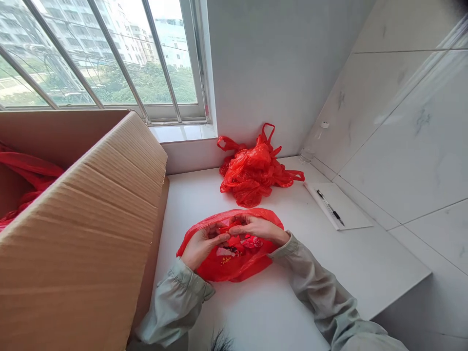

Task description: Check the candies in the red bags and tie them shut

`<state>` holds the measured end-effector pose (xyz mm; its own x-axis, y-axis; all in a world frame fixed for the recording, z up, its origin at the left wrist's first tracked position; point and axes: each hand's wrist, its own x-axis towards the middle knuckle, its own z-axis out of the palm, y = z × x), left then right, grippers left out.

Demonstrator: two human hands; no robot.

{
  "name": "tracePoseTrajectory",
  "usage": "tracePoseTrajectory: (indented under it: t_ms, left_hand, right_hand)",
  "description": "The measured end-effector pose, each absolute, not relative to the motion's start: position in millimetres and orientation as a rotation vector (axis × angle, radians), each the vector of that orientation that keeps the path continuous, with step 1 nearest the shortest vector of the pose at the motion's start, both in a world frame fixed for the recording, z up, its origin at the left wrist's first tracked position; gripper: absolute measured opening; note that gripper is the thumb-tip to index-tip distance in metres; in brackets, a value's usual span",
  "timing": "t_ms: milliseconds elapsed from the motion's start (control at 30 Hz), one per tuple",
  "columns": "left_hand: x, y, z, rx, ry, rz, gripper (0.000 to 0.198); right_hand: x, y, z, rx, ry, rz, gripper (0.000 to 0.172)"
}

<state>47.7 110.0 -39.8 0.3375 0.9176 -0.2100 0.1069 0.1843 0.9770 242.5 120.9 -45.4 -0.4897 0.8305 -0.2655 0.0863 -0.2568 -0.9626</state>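
A red plastic bag (234, 263) lies on the white counter (278, 302) in front of me, with small red items showing inside it. My left hand (201, 243) and my right hand (258, 228) both pinch the bag's upper edge near its middle, fingertips close together. Both arms wear pale grey-green sleeves. A heap of several more red plastic bags (254, 170) sits farther back on the counter, against the wall.
A large open cardboard box (91, 219) stands at my left, with red bags (29, 178) inside. A white sheet (340, 204) with a black pen (331, 207) lies to the right, by the tiled wall. A clear bottle (312, 144) stands in the back corner. A barred window is behind.
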Motion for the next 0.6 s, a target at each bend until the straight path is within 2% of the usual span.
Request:
tracePoseTrajectory:
  t_ms: [267,600]
  left_hand:
    - [56,105,-35,1.251,1.078,0.741,0.048]
    - [59,103,-37,1.304,1.228,0.857,0.040]
  right_hand:
    - [253,119,-44,-1.078,-1.364,1.848,0.041]
    - [242,119,-45,-1.112,-1.264,1.846,0.030]
